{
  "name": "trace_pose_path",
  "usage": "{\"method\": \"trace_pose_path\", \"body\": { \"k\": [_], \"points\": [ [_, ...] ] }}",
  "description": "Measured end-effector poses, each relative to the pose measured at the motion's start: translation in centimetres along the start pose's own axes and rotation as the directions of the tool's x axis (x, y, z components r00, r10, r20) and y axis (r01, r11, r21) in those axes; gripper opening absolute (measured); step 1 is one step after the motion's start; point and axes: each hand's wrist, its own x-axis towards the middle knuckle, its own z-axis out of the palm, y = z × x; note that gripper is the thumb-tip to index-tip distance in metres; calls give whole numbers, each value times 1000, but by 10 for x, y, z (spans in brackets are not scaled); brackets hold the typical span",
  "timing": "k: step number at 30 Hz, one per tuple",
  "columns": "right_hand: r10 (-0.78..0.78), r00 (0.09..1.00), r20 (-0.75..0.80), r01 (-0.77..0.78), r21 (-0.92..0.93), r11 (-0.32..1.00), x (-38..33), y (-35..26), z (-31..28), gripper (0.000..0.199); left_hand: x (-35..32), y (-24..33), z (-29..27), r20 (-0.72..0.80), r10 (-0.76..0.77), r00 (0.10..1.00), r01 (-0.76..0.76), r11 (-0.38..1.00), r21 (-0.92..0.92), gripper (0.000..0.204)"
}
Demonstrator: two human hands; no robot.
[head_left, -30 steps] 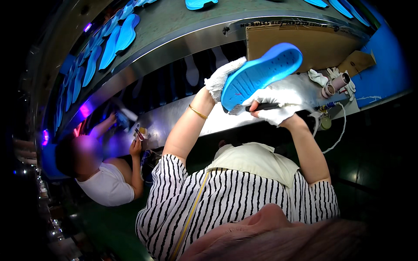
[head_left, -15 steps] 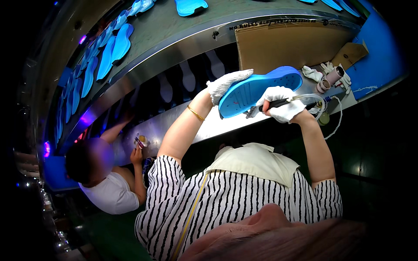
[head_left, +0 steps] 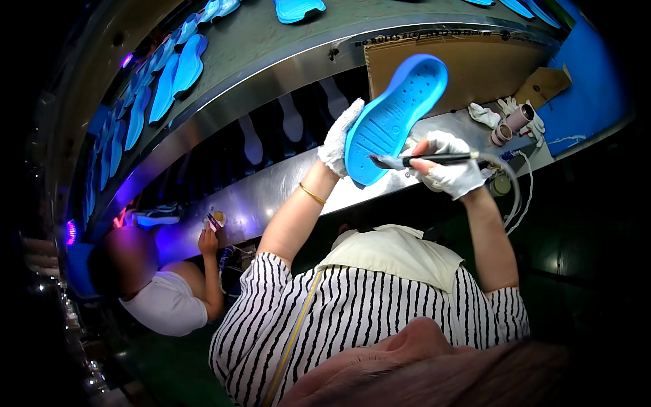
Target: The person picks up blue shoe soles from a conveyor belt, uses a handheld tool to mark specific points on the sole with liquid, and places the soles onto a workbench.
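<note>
Lifted to a steeper slant since the earlier frame, the white-gloved left hand (head_left: 340, 141) grasping its edge, a bright-blue moulded shoe sole (head_left: 395, 112) hangs over the shiny metal counter (head_left: 291, 183); rightward, the white-gloved right hand (head_left: 447, 176) grips a slim black-handled brush (head_left: 422, 161).

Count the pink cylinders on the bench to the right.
2: the larger pink cylinder beside white gloves, and the smaller pink cylinder just left of it, nearer the right hand. More could be hidden.
</note>
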Motion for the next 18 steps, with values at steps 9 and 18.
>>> {"method": "trace_pose_path", "body": {
  "k": [9,18],
  "points": [
    [113,993,28,-111,-37,993,3,25,34,3,0,-21,-17,146,174,974,-141,967,-212,84],
    [-372,924,92,375,-411,831,11,26,62,13,-3,-35,-14,65,269,961,-245,938,-246,81]
  ]
}}
